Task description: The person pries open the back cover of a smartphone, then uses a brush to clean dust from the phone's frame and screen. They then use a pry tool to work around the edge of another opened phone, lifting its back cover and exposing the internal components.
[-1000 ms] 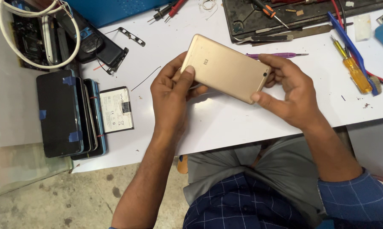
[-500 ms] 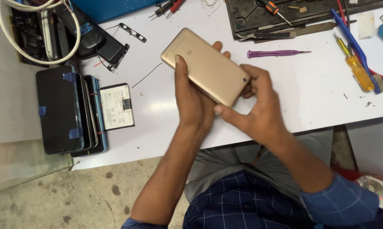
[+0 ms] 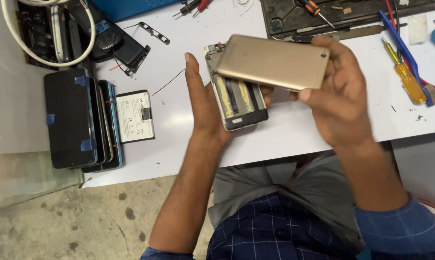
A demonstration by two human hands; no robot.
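Right hand (image 3: 340, 101) is gripping the gold back cover (image 3: 274, 61), lifting it off; left hand (image 3: 212, 108) is cradling the opened phone body (image 3: 239, 103) w/ loose fingers. Best kept level, no cable snagging.

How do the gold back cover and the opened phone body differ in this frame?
The gold back cover is a smooth, plain shell; the opened phone body shows exposed innards and yellowish strips. The cover sits in the right hand, lifted above; the body rests in the left hand beneath it. The cover lies roughly crosswise, the body more lengthwise. Both are similar-sized rectangles.
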